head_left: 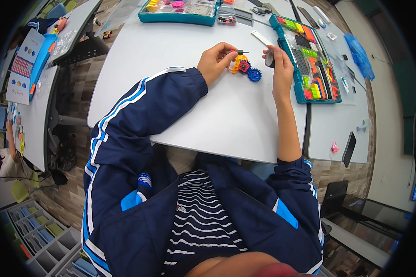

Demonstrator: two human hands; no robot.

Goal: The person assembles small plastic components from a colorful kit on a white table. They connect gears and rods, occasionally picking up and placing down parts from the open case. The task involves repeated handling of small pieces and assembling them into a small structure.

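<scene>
Small plastic gear assembly of orange, red and blue toothed wheels (245, 68), lying mid-way on the white tabletop (203, 106), pinched at its orange end by the closed fingers of the left hand (216, 61). Just right of it, right hand (279, 64) curled around a small dark round piece (269, 58), possibly a wheel, too blurred to tell. Beyond that hand, a teal compartment tray of coloured building parts (309, 60), another teal tray (178, 11) at the far edge.
</scene>
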